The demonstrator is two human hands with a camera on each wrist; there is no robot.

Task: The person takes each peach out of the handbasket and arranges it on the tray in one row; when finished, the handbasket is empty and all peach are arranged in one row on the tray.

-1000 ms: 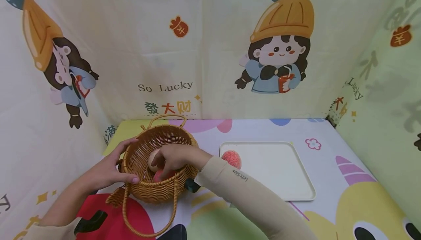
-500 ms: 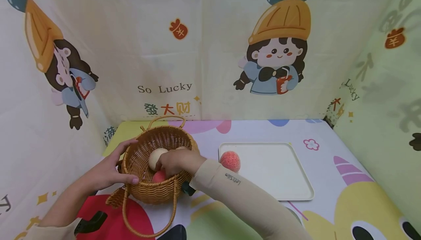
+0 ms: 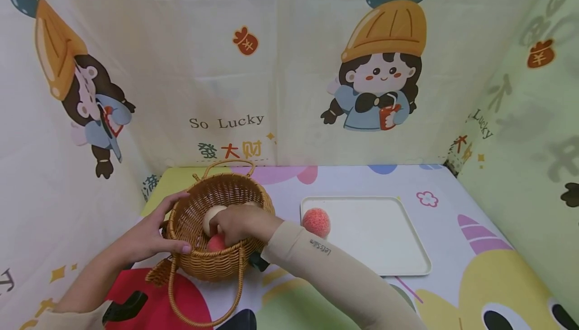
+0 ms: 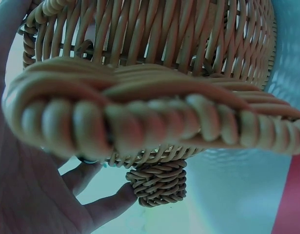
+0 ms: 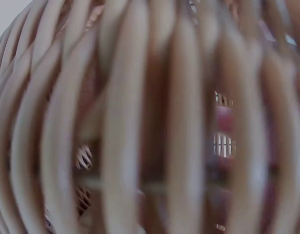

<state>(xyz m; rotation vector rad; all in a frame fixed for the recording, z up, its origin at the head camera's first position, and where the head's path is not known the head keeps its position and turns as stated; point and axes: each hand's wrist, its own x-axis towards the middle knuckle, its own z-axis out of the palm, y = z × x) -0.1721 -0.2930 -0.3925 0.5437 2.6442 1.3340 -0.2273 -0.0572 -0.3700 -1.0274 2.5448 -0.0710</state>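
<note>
A brown wicker basket (image 3: 217,267) stands on the left part of the table, its mouth facing up and toward me. My left hand (image 3: 149,234) holds its left side, thumb over the rim and fingers along the outside. In the left wrist view, that hand's fingers (image 4: 113,207) lie by a small woven part of the basket. My right hand (image 3: 242,224) reaches inside, fingers bent down beside a pale ball (image 3: 212,218) and over a pink ball (image 3: 216,243). Its fingertips are hidden, so a grip cannot be told. Wicker fills the right wrist view.
To the right lies a white rectangular tray (image 3: 371,239) with a coral-pink rough ball (image 3: 316,222) at its left edge. The basket's long handle (image 3: 205,324) hangs toward me. Printed cloth walls (image 3: 289,69) enclose the table at the back and sides.
My right hand has moved deeper into the basket, its fingers now bent lower. The pale and pink balls have shifted slightly left in the last half second. My left hand has stayed put.
</note>
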